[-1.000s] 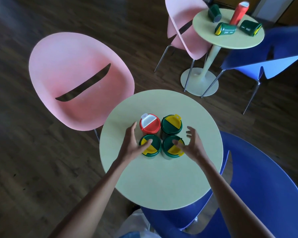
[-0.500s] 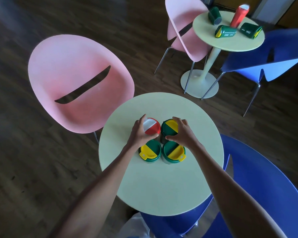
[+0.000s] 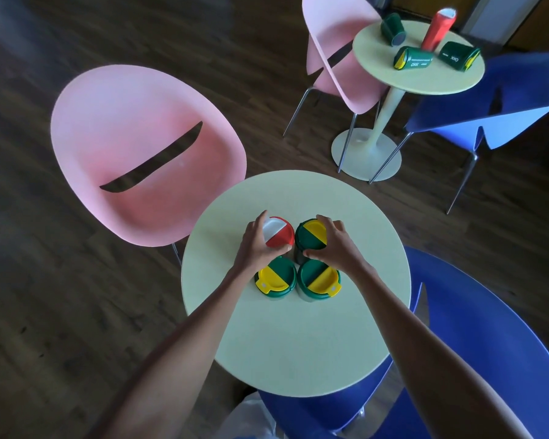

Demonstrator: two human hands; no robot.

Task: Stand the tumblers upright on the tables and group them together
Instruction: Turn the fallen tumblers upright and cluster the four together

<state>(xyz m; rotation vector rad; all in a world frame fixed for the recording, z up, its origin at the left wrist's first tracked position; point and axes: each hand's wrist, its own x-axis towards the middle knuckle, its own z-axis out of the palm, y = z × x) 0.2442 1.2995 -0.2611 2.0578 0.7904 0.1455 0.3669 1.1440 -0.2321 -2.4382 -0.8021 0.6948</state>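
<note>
Reaching in from the bottom edge, two bare forearms are cut off above the elbow. A glossy blue chair [image 3: 476, 350] curves under the round, matte, pale table [image 3: 298, 343], its seat mostly hidden.

Just nearer than the two grips stand the left front tumbler [image 3: 274, 277] and right front tumbler [image 3: 319, 278], seen from above. Only their round green-and-yellow plastic lids show, each with a small yellow tab.

The left hand [image 3: 254, 245] curls round the red tumbler [image 3: 278, 234], thumb and fingers holding the rim of its red-and-white lid. Touching it on the right, the green tumbler [image 3: 309, 234] is held the same way by the right hand [image 3: 336, 245], which covers its right edge. All four stand upright, packed in a square.

Left of the grips sits a smooth pink shell chair [image 3: 140, 153] with a dark slot.

Well beyond the grips, a far table [image 3: 425, 80] on a pedestal carries a far red tumbler [image 3: 438, 28] standing on end and three green fallen tumblers [image 3: 412, 57]. Their white lettering is too small to read.
</note>
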